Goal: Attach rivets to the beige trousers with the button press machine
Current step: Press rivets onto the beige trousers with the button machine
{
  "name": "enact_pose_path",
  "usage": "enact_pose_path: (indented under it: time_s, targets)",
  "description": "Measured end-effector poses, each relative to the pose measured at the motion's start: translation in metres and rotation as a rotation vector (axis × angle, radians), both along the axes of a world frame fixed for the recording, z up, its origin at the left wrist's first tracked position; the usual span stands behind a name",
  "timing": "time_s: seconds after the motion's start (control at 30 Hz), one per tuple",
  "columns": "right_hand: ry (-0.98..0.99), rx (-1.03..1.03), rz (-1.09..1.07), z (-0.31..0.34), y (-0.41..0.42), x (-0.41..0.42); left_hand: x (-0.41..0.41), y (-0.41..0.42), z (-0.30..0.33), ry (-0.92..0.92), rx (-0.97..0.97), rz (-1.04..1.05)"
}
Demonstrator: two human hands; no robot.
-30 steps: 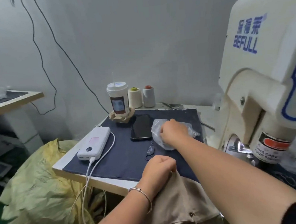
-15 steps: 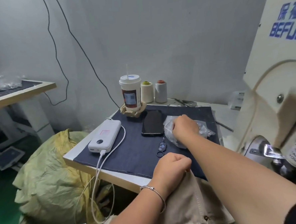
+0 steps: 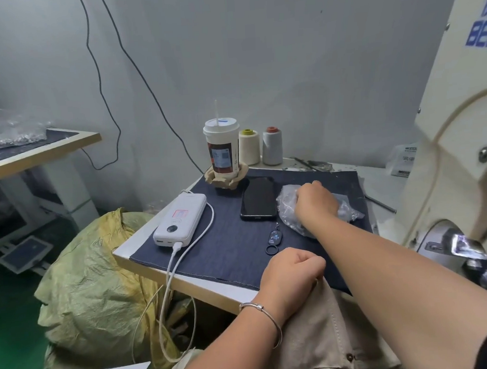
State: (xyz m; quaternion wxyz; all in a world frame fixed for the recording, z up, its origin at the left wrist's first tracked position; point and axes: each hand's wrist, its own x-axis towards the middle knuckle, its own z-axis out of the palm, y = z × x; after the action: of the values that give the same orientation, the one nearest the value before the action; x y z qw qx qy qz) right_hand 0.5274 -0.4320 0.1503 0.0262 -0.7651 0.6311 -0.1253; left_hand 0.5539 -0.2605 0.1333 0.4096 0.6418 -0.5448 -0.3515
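Left hand (image 3: 292,278) grip fisted on beige trousers (image 3: 328,336); right hand (image 3: 316,201) grip inside rivet bag (image 3: 288,207), unclear.

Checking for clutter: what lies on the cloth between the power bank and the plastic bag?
In the head view, a black phone lies flat between the power bank and the plastic bag, right beside the bag.

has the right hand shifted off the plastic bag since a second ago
No. The right hand stays on the plastic bag beside the phone; only the camera moved.
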Motion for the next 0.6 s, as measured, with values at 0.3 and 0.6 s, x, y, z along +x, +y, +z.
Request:
enact_pose_path:
  time_s: [0.3,0.6]
  targets:
    - [0.026,-0.011,0.019,0.0038,0.0051,-0.0054,-0.0015,0.001,0.0012,-0.012,-0.015,0.01]
    - [-0.308,-0.077,-0.028,0.0039,0.0084,-0.0074,-0.0012,-0.0006,-0.0014,-0.019,-0.022,0.017]
